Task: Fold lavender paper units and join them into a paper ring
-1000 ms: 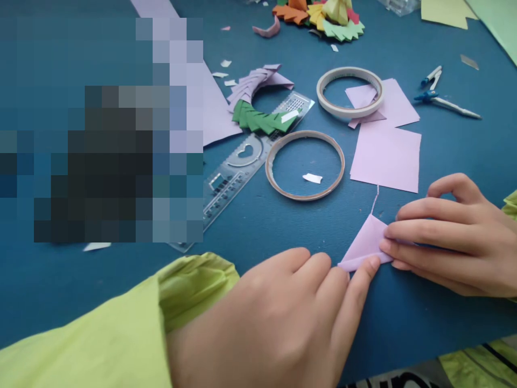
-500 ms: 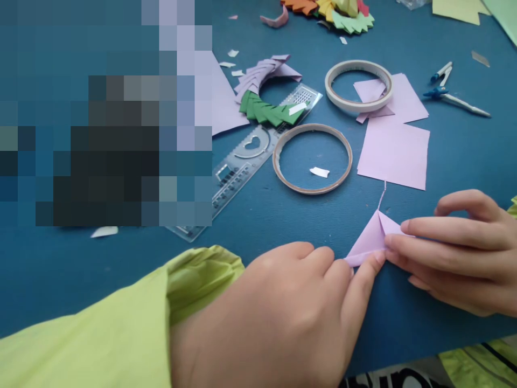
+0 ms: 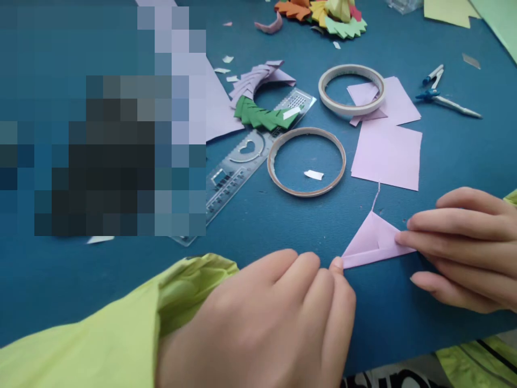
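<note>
A small folded lilac paper triangle (image 3: 374, 240) lies on the blue table (image 3: 283, 226) between my hands. My left hand (image 3: 274, 318), in a lime-green sleeve, rests on the table with its fingers curled and one fingertip touching the triangle's left corner. My right hand (image 3: 464, 248) holds the triangle's right end under its fingertips. A thin strip of paper sticks up from the triangle's top point.
Beyond lie a lilac paper square (image 3: 388, 153), two tape rings (image 3: 307, 161) (image 3: 351, 89), a clear stencil ruler (image 3: 246, 156), a half ring of folded lilac and green pieces (image 3: 260, 102), a compass (image 3: 444, 91), colourful folded paper (image 3: 323, 13) and a pixelated patch at left.
My left index finger has pulled back off the folded edge to its left corner. My right fingers slid right, uncovering more of the triangle, which now lies flatter.
</note>
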The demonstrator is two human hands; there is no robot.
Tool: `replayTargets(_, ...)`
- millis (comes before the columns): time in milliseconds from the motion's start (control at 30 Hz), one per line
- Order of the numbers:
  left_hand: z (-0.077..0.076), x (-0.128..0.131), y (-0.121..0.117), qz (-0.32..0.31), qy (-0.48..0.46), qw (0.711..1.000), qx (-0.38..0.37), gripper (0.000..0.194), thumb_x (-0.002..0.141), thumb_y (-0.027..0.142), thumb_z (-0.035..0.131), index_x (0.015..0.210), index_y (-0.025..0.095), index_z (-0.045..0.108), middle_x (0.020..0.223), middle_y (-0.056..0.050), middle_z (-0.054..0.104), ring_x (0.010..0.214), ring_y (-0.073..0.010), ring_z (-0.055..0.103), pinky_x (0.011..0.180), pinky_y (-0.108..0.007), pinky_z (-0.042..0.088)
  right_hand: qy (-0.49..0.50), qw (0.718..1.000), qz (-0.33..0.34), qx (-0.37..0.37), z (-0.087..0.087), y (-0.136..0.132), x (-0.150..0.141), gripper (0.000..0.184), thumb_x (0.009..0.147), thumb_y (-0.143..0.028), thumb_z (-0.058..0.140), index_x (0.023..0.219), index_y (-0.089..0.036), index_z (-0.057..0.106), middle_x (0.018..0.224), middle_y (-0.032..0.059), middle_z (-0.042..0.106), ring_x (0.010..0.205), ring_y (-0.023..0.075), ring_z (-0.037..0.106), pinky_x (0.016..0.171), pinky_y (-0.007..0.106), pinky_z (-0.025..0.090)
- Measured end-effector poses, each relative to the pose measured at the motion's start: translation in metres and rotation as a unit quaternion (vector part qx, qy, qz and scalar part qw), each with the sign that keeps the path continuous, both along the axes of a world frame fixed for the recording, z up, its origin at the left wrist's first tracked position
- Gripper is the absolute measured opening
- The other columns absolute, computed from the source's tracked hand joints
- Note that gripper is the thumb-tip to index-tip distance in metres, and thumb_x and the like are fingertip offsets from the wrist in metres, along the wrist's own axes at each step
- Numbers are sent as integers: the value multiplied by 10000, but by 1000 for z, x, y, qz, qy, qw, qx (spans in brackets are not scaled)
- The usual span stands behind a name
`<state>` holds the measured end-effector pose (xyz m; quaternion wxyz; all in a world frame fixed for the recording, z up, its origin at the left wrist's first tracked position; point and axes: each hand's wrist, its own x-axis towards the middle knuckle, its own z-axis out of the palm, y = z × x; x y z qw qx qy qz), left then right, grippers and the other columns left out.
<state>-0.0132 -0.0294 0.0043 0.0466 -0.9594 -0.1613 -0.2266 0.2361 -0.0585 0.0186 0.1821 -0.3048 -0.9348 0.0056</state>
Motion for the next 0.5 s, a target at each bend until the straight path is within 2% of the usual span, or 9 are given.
replayTargets(67,1,1,5,-16,4,1000,-25,196,863,141,444,913,86,625,640,-54,604,592,-203,533,516,-368,393,17,1000,-2,16,-3,3,0,286,917,-191,526,640,-208,596,809,26,705,865,175,603,666,367,462)
replayTargets(133,3,3,13,-51,44,997,-47,310,876,149,417,1125,34,563,633,-31,583,548,-184,489,478,-350,372,47,999,-8,21,-4,4,-1,212,887,-193,563,680,-197,609,784,39,707,833,199,619,662,380,464)
replayTargets(200,6,6,20,-88,82,992,-48,396,903,147,382,1277,44,465,580,19,522,481,-162,430,436,-323,343,119,992,-26,-38,-2,4,-4,111,868,-167,571,773,-171,628,792,53,695,794,194,620,665,375,468)
replayTargets(233,7,8,23,-97,92,990,-46,414,918,145,372,1321,65,428,557,40,490,458,-156,417,426,-311,338,172,979,-41,-106,0,3,-5,77,867,-148,566,833,-160,634,796,51,685,764,176,614,661,356,475)
replayTargets(267,7,10,25,-100,97,989,-41,426,935,152,368,1355,82,392,545,54,472,449,-153,423,422,-301,341,229,952,-63,-193,2,3,-7,85,871,-131,556,881,-159,636,791,41,672,731,152,606,648,324,482)
replayTargets(300,7,12,26,-98,99,990,-35,440,951,165,365,1384,90,354,541,62,465,448,-153,434,422,-294,344,283,911,-90,-287,4,2,-8,102,878,-121,549,903,-165,638,770,26,658,700,128,598,628,285,486)
replayTargets(367,6,15,27,-82,104,991,-17,469,978,215,350,1424,80,294,542,65,469,447,-154,448,421,-291,343,367,801,-145,-450,7,3,-10,89,888,-147,570,853,-181,644,707,0,631,649,97,590,578,213,481)
replayTargets(433,6,16,27,-68,112,991,11,492,997,273,334,1449,90,266,538,68,462,436,-154,444,417,-296,327,419,693,-176,-559,8,5,-10,109,877,-210,617,775,-180,639,683,-7,624,606,82,585,536,178,466)
replayTargets(500,6,15,26,-60,116,991,35,514,1006,312,338,1470,112,246,527,72,439,417,-151,424,415,-302,309,453,609,-178,-626,7,7,-8,134,854,-253,660,750,-171,638,698,-3,631,574,71,577,510,163,452)
